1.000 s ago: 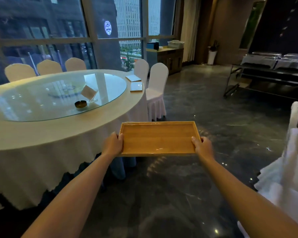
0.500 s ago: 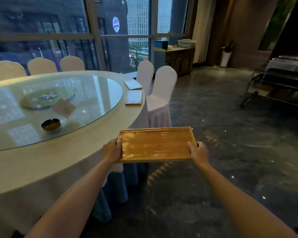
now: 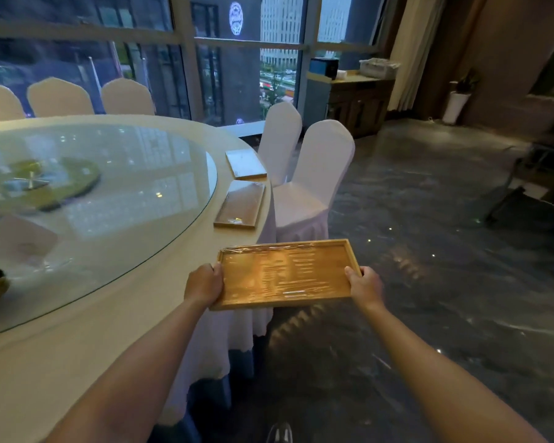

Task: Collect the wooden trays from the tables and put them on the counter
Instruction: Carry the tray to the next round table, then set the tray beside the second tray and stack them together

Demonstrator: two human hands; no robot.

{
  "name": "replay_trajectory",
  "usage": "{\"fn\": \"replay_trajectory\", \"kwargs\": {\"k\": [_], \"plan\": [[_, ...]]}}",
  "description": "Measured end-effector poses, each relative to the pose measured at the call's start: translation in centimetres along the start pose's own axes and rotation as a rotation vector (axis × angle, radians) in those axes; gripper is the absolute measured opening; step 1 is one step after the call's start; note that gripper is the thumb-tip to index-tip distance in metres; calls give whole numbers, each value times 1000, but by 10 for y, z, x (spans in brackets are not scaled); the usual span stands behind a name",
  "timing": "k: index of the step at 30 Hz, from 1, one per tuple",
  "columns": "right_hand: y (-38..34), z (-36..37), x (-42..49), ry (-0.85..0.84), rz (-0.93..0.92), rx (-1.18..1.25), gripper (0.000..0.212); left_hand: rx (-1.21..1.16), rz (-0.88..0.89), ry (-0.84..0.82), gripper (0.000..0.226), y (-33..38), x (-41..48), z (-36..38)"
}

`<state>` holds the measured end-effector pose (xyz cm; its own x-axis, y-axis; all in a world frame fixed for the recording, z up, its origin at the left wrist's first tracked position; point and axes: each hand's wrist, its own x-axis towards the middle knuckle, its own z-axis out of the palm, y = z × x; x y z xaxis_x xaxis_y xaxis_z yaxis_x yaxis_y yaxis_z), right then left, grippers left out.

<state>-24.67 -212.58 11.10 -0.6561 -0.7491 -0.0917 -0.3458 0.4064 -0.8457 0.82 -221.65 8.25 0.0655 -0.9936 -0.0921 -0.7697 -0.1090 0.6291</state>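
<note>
At the left stands the round table (image 3: pixel 115 330) with its glass turntable (image 3: pixel 103 199). On its right edge, near two white chairs (image 3: pixel 317 174), two more trays lie flat and just apart: the near tray (image 3: pixel 240 204) and the far tray (image 3: pixel 245 164). Both are still to be collected. The left hand (image 3: pixel 204 285) grips the left short edge of the held tray (image 3: pixel 285 274), and the right hand (image 3: pixel 364 286) grips its right short edge, thumbs over the rim. This tray, wrapped in clear film, is carried level in the air at the table's edge, over the floor. At the far right a wooden cabinet (image 3: pixel 359 100) stands by the window; it may be the counter. By my reading, one tray is in hand, two wait, and none has been delivered as far as this view shows.
</note>
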Motion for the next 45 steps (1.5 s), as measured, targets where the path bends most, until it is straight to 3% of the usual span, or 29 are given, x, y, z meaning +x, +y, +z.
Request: {"fn": "replay_trajectory", "kwargs": {"k": [7,16,23,26,33,39,42,45], "plan": [[-78,60,182,-118,-108,-63,37,-30,-99,30,52,46,164,16],[-127,152,347,-415,-260,-134,36,-49,-278,102,53,48,270,50],[-152,246,457,-783,-390,-191,22,-9,-649,228,59,59,307,94],[-161,271,487,-929,-377,-193,12,13,-801,258,56,75,312,112],[-165,314,517,-1163,-365,-303,30,42,-1043,297,53,96,309,143],[-176,341,526,-1272,-388,-342,33,-13,-1096,329,52,89,323,155],[-182,351,531,-1280,-389,-386,19,-34,-1097,337,53,86,329,156],[-186,359,533,-1320,-376,-406,26,-51,-1115,349,54,83,332,155]]}}
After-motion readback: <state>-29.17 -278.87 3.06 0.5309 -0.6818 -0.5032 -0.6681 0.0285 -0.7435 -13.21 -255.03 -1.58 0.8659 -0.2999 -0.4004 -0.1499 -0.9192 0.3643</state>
